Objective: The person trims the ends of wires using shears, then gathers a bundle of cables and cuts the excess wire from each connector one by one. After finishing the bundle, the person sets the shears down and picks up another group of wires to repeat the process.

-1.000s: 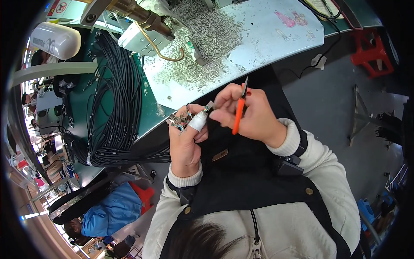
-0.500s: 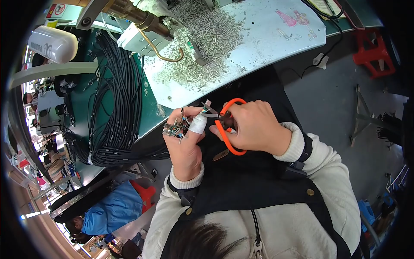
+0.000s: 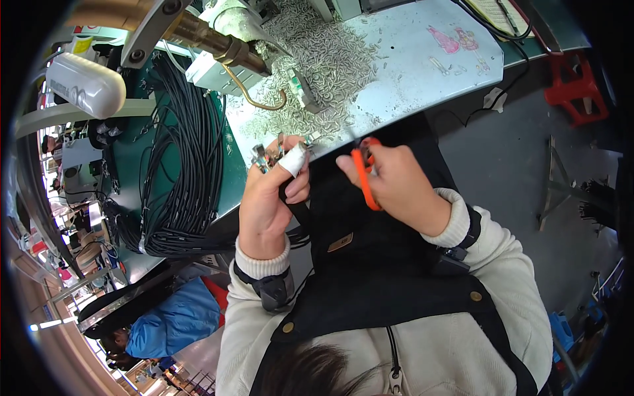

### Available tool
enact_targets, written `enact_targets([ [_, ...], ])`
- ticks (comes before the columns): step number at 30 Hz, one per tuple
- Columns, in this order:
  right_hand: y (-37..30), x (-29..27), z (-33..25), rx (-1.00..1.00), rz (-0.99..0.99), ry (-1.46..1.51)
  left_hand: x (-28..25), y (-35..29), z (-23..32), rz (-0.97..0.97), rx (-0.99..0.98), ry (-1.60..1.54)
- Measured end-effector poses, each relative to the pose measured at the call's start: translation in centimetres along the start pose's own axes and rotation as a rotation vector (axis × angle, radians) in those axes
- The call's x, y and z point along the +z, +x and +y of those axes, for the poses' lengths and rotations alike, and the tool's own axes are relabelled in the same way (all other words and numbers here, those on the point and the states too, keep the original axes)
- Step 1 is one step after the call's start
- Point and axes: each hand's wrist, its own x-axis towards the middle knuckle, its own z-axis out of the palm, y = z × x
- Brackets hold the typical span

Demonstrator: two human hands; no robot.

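Note:
My left hand (image 3: pixel 261 208), its thumb wrapped in white tape (image 3: pixel 292 160), is closed on a bunch of cable ends (image 3: pixel 264 157) with small metal tips and coloured wires. One cable end (image 3: pixel 312 137) sticks out past the thumb over the table edge. The dark cables trail from this hand's far side, mostly hidden. To the right, my right hand (image 3: pixel 406 188) grips orange-handled scissors (image 3: pixel 362 173), held apart from the cable ends. Their blades are smeared by motion.
A heap of small metal pieces (image 3: pixel 323 59) covers part of the pale worktop (image 3: pixel 403 86), under a machine head (image 3: pixel 238 56). Black cables (image 3: pixel 188 145) lie bundled at left. A person in blue (image 3: pixel 175 317) sits lower left. Red stool (image 3: pixel 574 89) stands far right.
The scissors have drawn away to the right from the cable end they were touching. My left hand has moved up and slightly left, toward the table edge, with the cable ends.

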Motion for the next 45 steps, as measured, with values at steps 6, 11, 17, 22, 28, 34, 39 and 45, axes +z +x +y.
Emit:
enact_targets([
  [6,3.5,-0.6,-0.6,0.082,0.127,0.389,0.3,3.2,1.8,-0.052,0.011,-0.182],
  [11,7.2,-1.0,-0.9,-0.064,0.198,0.294,-0.1,4.9,2.6,-0.035,0.041,-0.137],
  [17,9.2,-1.3,-1.9,0.201,0.001,0.574,-0.4,5.1,3.4,-0.021,0.001,-0.021],
  [22,9.3,-1.3,-2.1,0.177,0.011,0.578,-1.1,5.4,4.1,-0.063,-0.052,0.008],
  [28,9.2,-1.2,-2.0,0.181,0.015,0.575,-1.0,5.3,3.9,-0.069,-0.024,0.011],
  [34,9.2,-0.9,-1.7,0.203,0.026,0.600,-0.2,4.9,3.4,-0.044,0.058,0.022],
  [39,9.2,-0.8,-1.6,0.193,0.031,0.592,-0.3,5.0,3.3,-0.044,0.079,0.015],
  [45,8.6,-1.0,-1.6,0.137,0.047,0.564,-0.1,4.3,3.3,0.020,0.076,0.065],
])
